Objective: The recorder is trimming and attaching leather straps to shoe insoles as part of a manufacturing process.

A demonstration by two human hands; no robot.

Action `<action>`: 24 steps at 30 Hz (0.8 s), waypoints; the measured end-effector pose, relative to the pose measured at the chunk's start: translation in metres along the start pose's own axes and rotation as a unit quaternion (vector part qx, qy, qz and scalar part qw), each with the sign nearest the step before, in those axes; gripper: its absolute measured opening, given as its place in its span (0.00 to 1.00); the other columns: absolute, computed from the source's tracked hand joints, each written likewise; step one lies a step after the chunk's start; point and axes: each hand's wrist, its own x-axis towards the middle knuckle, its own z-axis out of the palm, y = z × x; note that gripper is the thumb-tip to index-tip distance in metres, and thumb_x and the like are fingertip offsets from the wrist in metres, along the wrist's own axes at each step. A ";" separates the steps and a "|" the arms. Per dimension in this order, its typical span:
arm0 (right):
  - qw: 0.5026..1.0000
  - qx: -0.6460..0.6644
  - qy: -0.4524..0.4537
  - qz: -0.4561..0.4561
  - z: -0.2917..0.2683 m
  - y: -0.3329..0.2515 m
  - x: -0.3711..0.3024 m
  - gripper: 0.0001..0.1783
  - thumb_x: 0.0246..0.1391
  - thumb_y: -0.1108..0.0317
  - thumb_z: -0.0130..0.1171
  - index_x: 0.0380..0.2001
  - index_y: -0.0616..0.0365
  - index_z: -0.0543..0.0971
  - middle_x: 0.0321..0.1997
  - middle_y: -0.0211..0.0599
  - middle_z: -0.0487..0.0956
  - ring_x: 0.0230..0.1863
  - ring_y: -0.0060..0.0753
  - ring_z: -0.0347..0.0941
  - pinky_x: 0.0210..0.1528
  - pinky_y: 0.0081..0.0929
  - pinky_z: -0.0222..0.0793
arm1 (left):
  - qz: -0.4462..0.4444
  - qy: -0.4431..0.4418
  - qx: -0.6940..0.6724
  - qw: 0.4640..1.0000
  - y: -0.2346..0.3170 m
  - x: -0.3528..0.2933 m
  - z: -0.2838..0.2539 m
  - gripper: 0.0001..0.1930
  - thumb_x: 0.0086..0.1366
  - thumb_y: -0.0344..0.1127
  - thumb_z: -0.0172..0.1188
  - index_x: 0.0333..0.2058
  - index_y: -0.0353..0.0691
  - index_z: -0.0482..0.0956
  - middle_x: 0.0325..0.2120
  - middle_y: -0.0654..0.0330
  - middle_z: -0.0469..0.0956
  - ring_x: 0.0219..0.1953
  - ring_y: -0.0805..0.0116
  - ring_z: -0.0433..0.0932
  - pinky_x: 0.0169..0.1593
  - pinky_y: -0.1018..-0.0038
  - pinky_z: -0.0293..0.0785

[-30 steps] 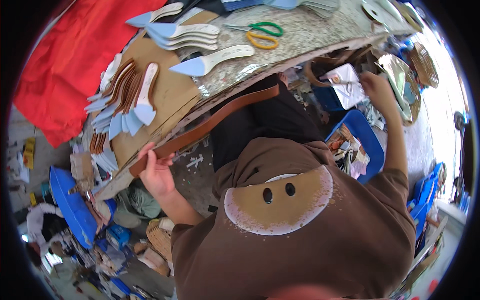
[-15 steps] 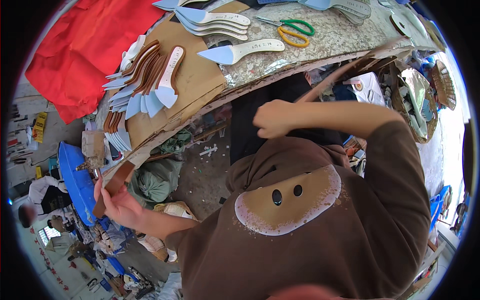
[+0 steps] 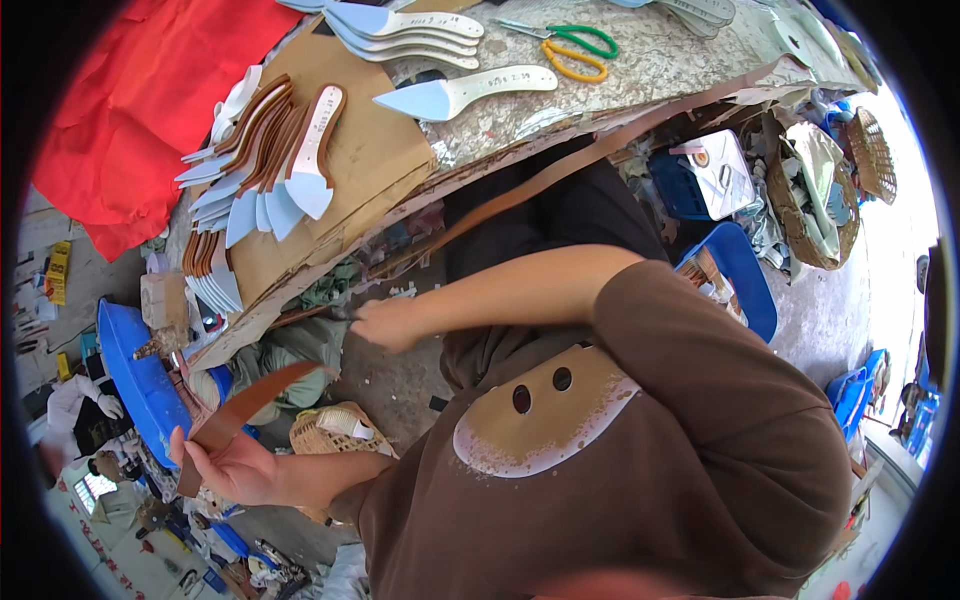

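My left hand (image 3: 235,465) is low at the left, closed on one end of a long brown leather strip (image 3: 250,400) that sticks up and to the right from it. My right hand (image 3: 385,325) reaches across my brown shirt to just below the table's front edge and is closed around the strip there. From that hand the strip (image 3: 560,170) runs up and to the right along the table's edge. Whether the piece in my left hand joins it is hidden.
On the table lie a cardboard sheet (image 3: 370,150), rows of brown and pale blue sole-shaped pieces (image 3: 260,150), green-and-yellow scissors (image 3: 575,50) and a red cloth (image 3: 130,110). Below are a blue tub (image 3: 135,370), a woven basket (image 3: 325,430) and blue crates (image 3: 740,280).
My right hand has come down from chest height to the table's lower edge. My left hand has dropped lower and leftward, pulling the strip's end out with it.
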 end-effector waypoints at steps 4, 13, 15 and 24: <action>0.977 0.082 -0.198 0.004 -0.076 0.005 -0.050 0.13 0.53 0.64 0.57 0.38 0.61 0.78 0.37 0.48 0.79 0.44 0.51 0.76 0.46 0.43 0.72 | 0.041 -0.063 0.046 0.996 -0.010 0.000 -0.003 0.12 0.71 0.31 0.48 0.48 0.32 0.73 0.44 0.54 0.74 0.46 0.63 0.74 0.50 0.67 0.72; 0.933 0.203 0.296 0.033 -0.274 -0.016 -0.118 0.18 0.61 0.57 0.56 0.41 0.62 0.80 0.38 0.42 0.78 0.39 0.34 0.75 0.43 0.30 0.71 | -0.244 -0.257 -0.079 0.932 -0.043 -0.053 0.181 0.14 0.70 0.33 0.45 0.46 0.29 0.73 0.25 0.51 0.79 0.25 0.60 0.80 0.34 0.66 0.78; 0.945 0.233 0.231 0.000 -0.302 -0.033 -0.122 0.19 0.60 0.62 0.55 0.47 0.67 0.77 0.49 0.44 0.77 0.50 0.36 0.72 0.52 0.32 0.66 | -0.388 -0.385 -0.033 0.837 -0.043 -0.071 0.236 0.21 0.74 0.45 0.38 0.43 0.33 0.73 0.25 0.52 0.79 0.31 0.63 0.80 0.38 0.71 0.77; 0.876 0.312 0.363 0.066 -0.351 -0.032 -0.233 0.18 0.65 0.62 0.50 0.32 0.70 0.77 0.34 0.43 0.76 0.24 0.27 0.73 0.22 0.19 0.66 | -0.120 -0.634 0.047 0.762 -0.138 -0.084 0.307 0.11 0.63 0.33 0.57 0.42 0.35 0.77 0.37 0.55 0.79 0.44 0.62 0.77 0.47 0.66 0.73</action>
